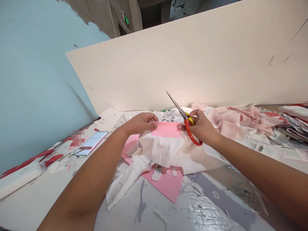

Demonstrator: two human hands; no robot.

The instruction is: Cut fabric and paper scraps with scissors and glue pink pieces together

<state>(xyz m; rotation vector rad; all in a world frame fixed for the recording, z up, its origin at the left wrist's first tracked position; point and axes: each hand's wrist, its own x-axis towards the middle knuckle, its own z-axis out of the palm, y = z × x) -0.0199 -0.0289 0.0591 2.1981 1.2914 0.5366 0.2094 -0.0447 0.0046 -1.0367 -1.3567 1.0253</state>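
Observation:
My left hand (144,123) pinches the left end of a small pink rectangle (166,129), which may be card or stiff cloth, together with thin white fabric (161,147) hanging below it. My right hand (201,126) holds scissors (191,130) with red handles and a yellow part near the pivot. The blades point up and to the left, away from the fabric. My right thumb also touches the pink piece's right end. Under the fabric lies a larger pink sheet (168,186) with small scraps on it.
A phone (91,143) lies at the left, beyond a white box (21,179). Crumpled pale pink fabric (243,120) and a pile of layered pieces (295,125) sit at the right. A cream board (180,64) stands behind the table. A lilac strip (221,195) lies in front.

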